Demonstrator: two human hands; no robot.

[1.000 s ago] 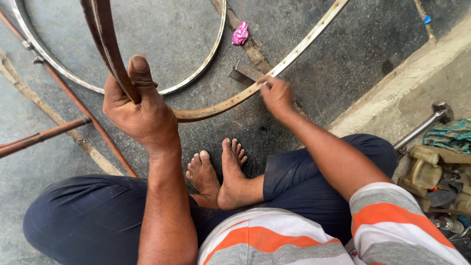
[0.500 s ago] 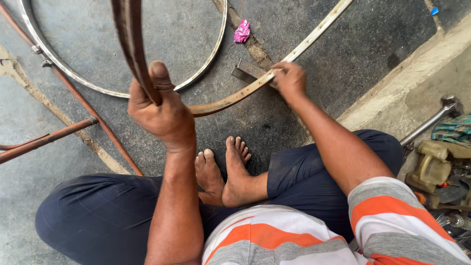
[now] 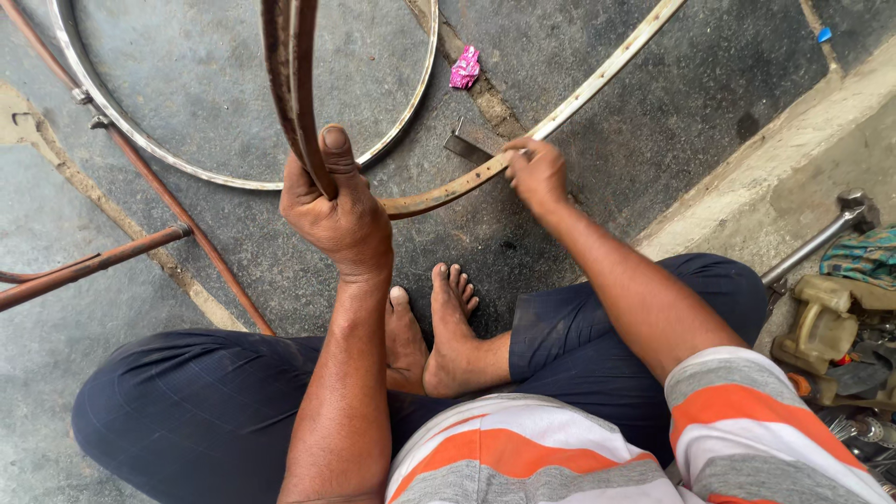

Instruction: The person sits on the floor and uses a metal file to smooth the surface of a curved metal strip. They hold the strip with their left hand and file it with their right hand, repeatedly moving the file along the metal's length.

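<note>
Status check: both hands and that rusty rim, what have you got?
Left hand gripping rusty rim, thumb up. Right hand pinching same rim's lower arc beside flat metal tool. Second rim lies behind.

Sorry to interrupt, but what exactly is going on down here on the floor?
A person sits cross-legged and barefoot on the concrete floor, working on a rusty wheel rim. The left hand grips the rim's near part upright, thumb on top, while the right hand presses on the part lying on the floor, beside a small metal piece. A second, shinier rim lies flat beyond, and tools sit to the right.
</note>
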